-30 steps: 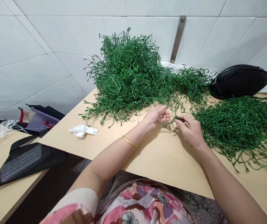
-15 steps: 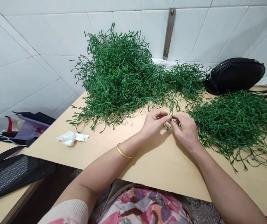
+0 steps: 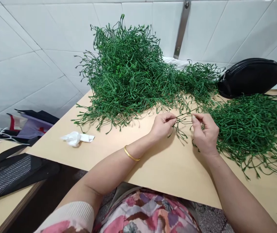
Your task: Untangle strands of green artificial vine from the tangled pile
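Pale tabletop (image 3: 157, 171); mid-frame, thin green strands (image 3: 184, 114) span my hands, just drawn apart, so they spread clearer; my left hand (image 3: 161, 127) pinches the bunch, my right hand (image 3: 206, 134) nips an end, fingertips closed; beyond, upper centre, a tangled green heap (image 3: 128, 74).

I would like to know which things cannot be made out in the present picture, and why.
All in the head view:
Green strands: the part inside the left hand, covered by that hand.
Right-side green pile: its far end, cut off by the right edge.
Metal bar: its top end, cut off by the top edge.
White material: most of it, hidden behind the greenery.
Patterned garment: a small patch, pixelated.
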Motion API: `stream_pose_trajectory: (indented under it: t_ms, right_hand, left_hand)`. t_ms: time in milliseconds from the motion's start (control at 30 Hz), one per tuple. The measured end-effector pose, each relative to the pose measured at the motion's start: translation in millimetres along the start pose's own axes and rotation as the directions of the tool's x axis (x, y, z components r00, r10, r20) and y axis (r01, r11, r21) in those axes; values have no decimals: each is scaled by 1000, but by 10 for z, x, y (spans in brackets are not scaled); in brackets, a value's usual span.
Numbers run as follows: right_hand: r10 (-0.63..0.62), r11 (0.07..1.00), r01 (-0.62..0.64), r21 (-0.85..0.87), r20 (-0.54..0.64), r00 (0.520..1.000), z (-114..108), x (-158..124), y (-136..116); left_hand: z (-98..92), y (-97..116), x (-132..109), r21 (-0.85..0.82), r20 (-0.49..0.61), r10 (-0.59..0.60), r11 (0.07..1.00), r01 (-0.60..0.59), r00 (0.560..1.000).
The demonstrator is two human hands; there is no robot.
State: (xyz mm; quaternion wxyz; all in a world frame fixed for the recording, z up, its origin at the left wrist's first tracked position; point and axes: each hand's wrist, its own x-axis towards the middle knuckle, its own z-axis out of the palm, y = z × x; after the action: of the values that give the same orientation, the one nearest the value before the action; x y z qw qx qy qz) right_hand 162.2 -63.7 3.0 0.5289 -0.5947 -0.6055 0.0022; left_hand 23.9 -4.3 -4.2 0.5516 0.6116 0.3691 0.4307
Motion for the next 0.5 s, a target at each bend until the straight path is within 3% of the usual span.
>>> stream_pose_trajectory:
  t_ms: [100,167,400,500]
  right_hand:
    - [-179,980,179,-85,8,984,10,-33,-35]
    - [-233,962,240,-132,64,970,27,-53,-19]
    - [-237,928,283,-243,204,950,80,-86,34]
    - [-190,956,239,-167,267,945,95,-75,14]
  left_hand:
    - [-7,-42,21,47,-49,13,999,-11,999]
    - [-18,-33,27,39,-84,-22,999,25,996]
    - [-33,73,15,-230,-50,-200,956,184,979]
    - [-28,101,8,-320,25,-235,919,231,972]
